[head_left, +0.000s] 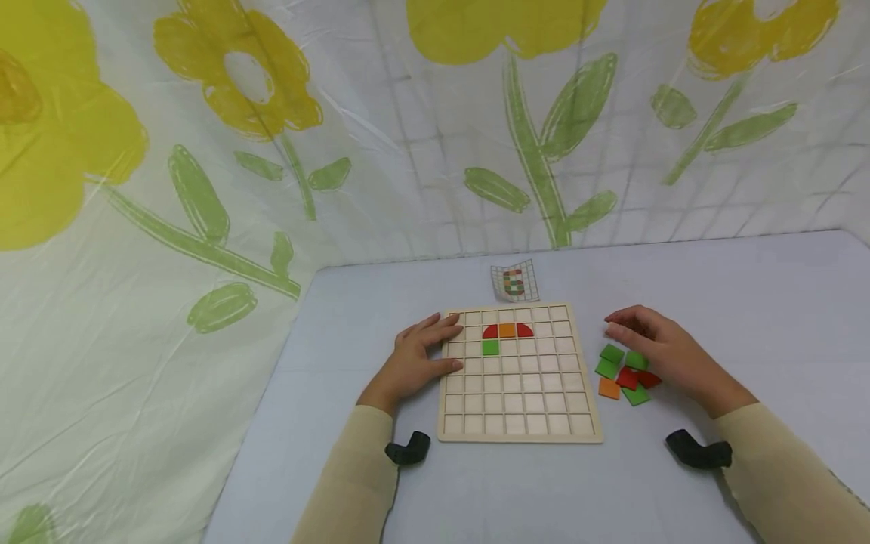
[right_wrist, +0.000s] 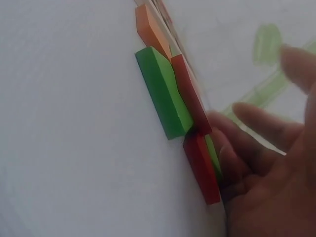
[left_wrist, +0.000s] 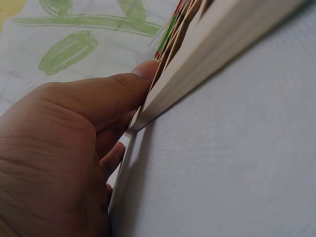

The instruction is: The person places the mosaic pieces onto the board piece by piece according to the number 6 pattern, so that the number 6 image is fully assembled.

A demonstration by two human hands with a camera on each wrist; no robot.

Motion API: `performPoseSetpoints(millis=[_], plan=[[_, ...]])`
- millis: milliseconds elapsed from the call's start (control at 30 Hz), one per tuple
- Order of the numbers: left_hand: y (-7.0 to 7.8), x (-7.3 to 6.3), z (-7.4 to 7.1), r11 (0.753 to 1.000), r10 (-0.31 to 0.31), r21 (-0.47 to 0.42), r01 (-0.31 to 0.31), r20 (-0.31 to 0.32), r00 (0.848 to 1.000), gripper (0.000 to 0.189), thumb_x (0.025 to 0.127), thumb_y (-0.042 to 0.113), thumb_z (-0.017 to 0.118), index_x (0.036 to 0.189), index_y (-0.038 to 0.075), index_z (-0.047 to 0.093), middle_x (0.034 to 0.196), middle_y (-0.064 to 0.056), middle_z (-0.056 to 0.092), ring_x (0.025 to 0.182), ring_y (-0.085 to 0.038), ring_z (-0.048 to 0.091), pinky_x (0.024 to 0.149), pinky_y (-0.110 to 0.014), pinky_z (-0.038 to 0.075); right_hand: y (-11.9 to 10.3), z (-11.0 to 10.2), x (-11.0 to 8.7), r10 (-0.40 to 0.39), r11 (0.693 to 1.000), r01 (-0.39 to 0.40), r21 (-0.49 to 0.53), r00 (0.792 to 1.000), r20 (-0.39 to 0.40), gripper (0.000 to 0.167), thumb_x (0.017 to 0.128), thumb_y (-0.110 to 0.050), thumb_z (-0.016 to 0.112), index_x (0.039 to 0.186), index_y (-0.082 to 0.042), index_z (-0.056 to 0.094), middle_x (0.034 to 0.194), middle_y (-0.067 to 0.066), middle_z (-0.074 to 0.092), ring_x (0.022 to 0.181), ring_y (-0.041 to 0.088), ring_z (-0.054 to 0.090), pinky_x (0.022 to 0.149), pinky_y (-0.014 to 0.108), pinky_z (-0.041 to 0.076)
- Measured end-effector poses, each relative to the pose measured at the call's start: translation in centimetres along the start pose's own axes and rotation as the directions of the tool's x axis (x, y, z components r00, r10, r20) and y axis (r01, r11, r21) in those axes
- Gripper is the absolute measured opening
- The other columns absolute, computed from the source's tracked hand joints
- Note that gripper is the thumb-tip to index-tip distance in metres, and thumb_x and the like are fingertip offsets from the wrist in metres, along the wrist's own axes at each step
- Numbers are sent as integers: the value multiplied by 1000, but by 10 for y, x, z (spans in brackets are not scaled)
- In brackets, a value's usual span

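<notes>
A wooden grid board (head_left: pixel 519 438) lies in the middle of the table. Two red rounded-corner tiles (head_left: pixel 525 331), with an orange square tile (head_left: pixel 507 330) between them, sit in one upper row; a green square tile (head_left: pixel 491 347) is below the left one. My left hand (head_left: pixel 416 361) rests on the board's left edge, its thumb (left_wrist: pixel 118 94) and fingertips over the frame. Right of the board, my right hand (head_left: pixel 655 346) hovers beside loose green tiles (head_left: pixel 637 395), red tiles (head_left: pixel 627 378) and an orange tile (head_left: pixel 609 388). Its thumb and fingers stand apart, with nothing visible between them.
Behind the board lies a small paper card (head_left: pixel 514 282) printed with a coloured grid pattern. A white cloth (head_left: pixel 326 332) covers the table. A flower-printed curtain (head_left: pixel 421 196) hangs at the back and left. A black wrist mount (head_left: pixel 698 451) is on each arm.
</notes>
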State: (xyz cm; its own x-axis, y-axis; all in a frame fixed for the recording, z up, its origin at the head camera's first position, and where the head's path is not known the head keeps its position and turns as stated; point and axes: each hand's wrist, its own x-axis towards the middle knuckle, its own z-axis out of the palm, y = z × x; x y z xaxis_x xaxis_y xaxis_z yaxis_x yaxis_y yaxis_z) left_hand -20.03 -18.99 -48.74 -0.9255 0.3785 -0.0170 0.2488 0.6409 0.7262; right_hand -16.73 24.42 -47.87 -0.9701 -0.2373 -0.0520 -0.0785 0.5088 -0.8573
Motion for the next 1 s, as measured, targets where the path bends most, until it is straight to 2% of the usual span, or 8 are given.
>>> performPoseSetpoints(millis=[100, 200, 300, 467, 633, 767, 900, 1000], plan=[[0, 1, 0, 1000, 7, 12, -7, 3, 1000, 67, 93, 35, 89, 153, 18, 66, 166, 22, 44, 161, -12, 20, 127, -47, 9, 5, -1, 0, -28, 999, 28, -46, 1000, -6, 38, 114, -34, 63, 139, -6, 65, 132, 10, 69, 109, 24, 60, 86, 25, 51], [1, 0, 0, 1000, 0, 16, 0, 1, 1000, 66, 93, 35, 89, 153, 19, 66, 165, 23, 44, 161, -11, 20, 127, -47, 9, 5, -2, 0, -51, 995, 51, -81, 999, -6, 29, 110, -23, 69, 134, -6, 69, 126, 9, 72, 105, 23, 62, 84, 23, 51], [1, 0, 0, 1000, -5, 14, 5, -5, 1000, 66, 92, 35, 89, 153, 20, 67, 165, 23, 44, 161, -11, 20, 127, -48, 11, 3, -2, 0, -51, 992, 51, -119, 999, 4, 28, 107, -17, 74, 132, -7, 71, 121, 7, 73, 104, 24, 63, 84, 23, 51], [1, -1, 1, 1000, -12, 0, 12, -9, 1000, 66, 92, 35, 89, 152, 20, 67, 165, 24, 45, 162, -13, 20, 127, -52, 12, 1, -2, 1, -45, 988, 47, -150, 999, 14, 30, 102, -19, 80, 129, -7, 72, 115, 5, 70, 104, 26, 61, 85, 26, 50], [0, 0, 1, 1000, -13, 11, 13, -2, 1000, 66, 93, 35, 89, 153, 20, 66, 165, 25, 43, 161, -11, 19, 127, -48, 9, 1, -1, 2, -80, 979, 81, -187, 997, 13, 33, 99, -20, 85, 125, -5, 74, 121, 9, 69, 107, 27, 61, 88, 27, 49], [0, 0, 1, 1000, -17, 7, 17, 0, 1000, 66, 93, 35, 89, 153, 20, 67, 165, 25, 43, 161, -10, 19, 127, -48, 9, 2, -1, 3, -86, 970, 86, -228, 996, 8, 34, 97, -21, 87, 123, -3, 75, 123, 11, 67, 108, 29, 60, 89, 33, 50], [-1, 0, 1, 1000, -23, 0, 23, 1, 1000, 66, 93, 35, 89, 153, 21, 66, 165, 25, 43, 161, -10, 19, 126, -48, 10, 1, 0, 3, -80, 966, 79, -245, 997, 6, 29, 97, -21, 87, 119, -5, 77, 120, 9, 66, 108, 28, 59, 91, 40, 50], [0, 0, 1, 1000, -20, -3, 20, -2, 1000, 66, 93, 35, 89, 153, 21, 67, 165, 24, 44, 161, -11, 19, 127, -49, 10, 1, 0, 2, -85, 967, 84, -239, 996, 7, 25, 98, -21, 86, 117, -7, 78, 120, 8, 66, 108, 27, 59, 90, 39, 49]])
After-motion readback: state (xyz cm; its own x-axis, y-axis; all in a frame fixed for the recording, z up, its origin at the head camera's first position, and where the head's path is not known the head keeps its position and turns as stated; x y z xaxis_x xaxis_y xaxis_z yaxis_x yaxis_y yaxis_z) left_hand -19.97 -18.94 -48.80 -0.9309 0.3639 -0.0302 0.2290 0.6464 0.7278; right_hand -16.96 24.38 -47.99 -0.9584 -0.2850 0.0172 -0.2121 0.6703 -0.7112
